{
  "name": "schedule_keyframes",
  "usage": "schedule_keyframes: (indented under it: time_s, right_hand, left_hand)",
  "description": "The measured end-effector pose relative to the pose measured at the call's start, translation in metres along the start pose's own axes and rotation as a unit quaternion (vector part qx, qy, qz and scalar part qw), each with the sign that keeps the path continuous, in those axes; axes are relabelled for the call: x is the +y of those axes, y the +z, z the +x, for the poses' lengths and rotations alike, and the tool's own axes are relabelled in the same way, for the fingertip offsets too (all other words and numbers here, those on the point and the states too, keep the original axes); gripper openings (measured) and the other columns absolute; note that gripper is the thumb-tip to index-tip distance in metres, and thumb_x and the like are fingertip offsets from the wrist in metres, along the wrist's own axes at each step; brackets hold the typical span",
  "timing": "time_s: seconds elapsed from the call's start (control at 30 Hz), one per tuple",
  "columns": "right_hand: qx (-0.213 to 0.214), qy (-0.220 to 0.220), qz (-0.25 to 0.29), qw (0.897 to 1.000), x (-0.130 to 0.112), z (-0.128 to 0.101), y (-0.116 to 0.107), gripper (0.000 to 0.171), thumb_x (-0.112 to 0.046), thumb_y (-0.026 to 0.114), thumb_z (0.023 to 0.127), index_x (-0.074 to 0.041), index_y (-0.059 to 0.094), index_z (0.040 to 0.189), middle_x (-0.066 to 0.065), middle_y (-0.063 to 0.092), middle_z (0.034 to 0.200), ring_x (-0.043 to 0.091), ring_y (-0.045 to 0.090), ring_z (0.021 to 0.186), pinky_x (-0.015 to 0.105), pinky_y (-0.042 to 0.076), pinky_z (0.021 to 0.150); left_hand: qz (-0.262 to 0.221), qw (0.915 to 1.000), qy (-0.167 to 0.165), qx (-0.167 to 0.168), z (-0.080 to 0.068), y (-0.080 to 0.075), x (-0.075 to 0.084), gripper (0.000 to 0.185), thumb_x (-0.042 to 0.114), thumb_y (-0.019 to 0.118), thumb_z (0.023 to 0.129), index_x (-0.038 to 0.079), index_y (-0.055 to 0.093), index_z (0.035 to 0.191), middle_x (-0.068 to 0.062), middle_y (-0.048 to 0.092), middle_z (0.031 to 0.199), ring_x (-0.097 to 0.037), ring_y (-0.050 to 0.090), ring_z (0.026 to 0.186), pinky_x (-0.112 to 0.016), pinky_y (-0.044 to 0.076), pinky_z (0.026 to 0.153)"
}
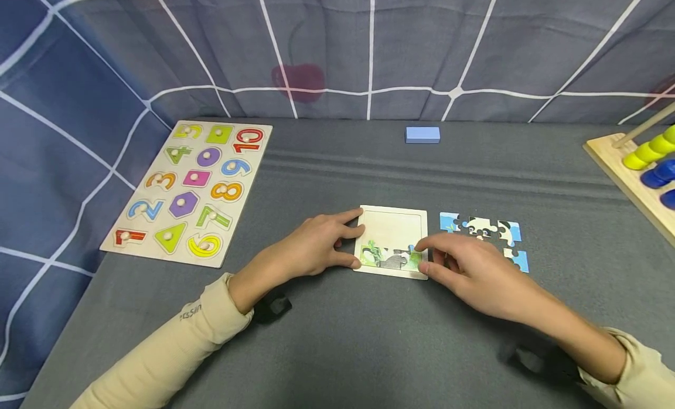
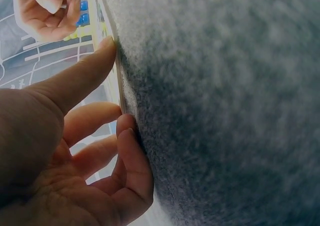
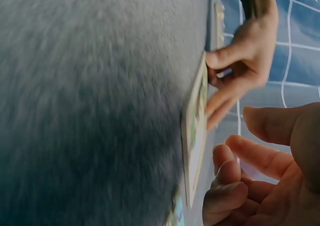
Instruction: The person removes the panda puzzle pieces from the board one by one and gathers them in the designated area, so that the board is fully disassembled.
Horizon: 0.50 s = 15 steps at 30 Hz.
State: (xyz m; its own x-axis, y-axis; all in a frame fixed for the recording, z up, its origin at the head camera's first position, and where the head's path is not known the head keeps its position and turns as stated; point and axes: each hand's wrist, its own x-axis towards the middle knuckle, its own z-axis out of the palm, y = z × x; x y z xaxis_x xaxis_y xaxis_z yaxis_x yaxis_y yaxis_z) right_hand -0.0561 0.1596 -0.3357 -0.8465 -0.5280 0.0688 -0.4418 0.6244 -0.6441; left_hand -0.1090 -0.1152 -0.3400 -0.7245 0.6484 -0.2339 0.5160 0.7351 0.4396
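A square wooden puzzle tray (image 1: 394, 226) lies on the grey table, with joined panda jigsaw pieces (image 1: 390, 256) along its near side. My left hand (image 1: 311, 245) holds the tray's left edge, index finger at the far corner and thumb at the near corner. Over the near right corner of the tray hovers my right hand (image 1: 477, 274), its thumb and index fingertip apart beside the green and blue piece (image 1: 413, 258). In the right wrist view a gap shows between that thumb (image 3: 270, 125) and the fingers. Loose jigsaw pieces (image 1: 508, 230) lie right of the tray, partly behind the right hand.
A number and shape peg board (image 1: 181, 189) lies at the left. Toward the back is a blue block (image 1: 422, 135). At the far right stands a wooden bead counter (image 1: 633, 169) with yellow and blue beads. Checked cloth (image 1: 337, 51) hangs behind the table and along its left side.
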Motion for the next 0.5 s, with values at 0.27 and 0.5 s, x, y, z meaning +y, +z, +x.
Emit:
schedule_keyframes:
  time_s: [0.27, 0.5]
  right_hand:
    - [-0.023, 0.005, 0.011, 1.0, -0.008, 0.014, 0.015, 0.018, -0.018, 0.07, 0.093, -0.016, 0.068, 0.11, -0.013, 0.05, 0.074, 0.004, 0.045, 0.063, 0.027, 0.039, 0.059]
    - [-0.032, 0.005, 0.018, 0.999, -0.015, 0.034, 0.024, 0.021, -0.017, 0.072, 0.09, -0.014, 0.068, 0.111, -0.01, 0.051, 0.077, 0.006, 0.043, 0.062, 0.03, 0.039, 0.062]
  left_hand:
    - [-0.003, 1.0, 0.006, 0.006, 0.001, -0.001, 0.0, 0.061, 0.033, 0.077, 0.086, 0.01, 0.059, 0.139, -0.012, 0.038, 0.154, -0.01, 0.054, 0.077, -0.039, 0.046, 0.081]
    - [-0.005, 0.9999, 0.007, 0.008, -0.001, -0.001, 0.0, 0.061, 0.034, 0.078, 0.085, 0.01, 0.059, 0.139, -0.011, 0.038, 0.155, -0.011, 0.054, 0.077, -0.041, 0.046, 0.085]
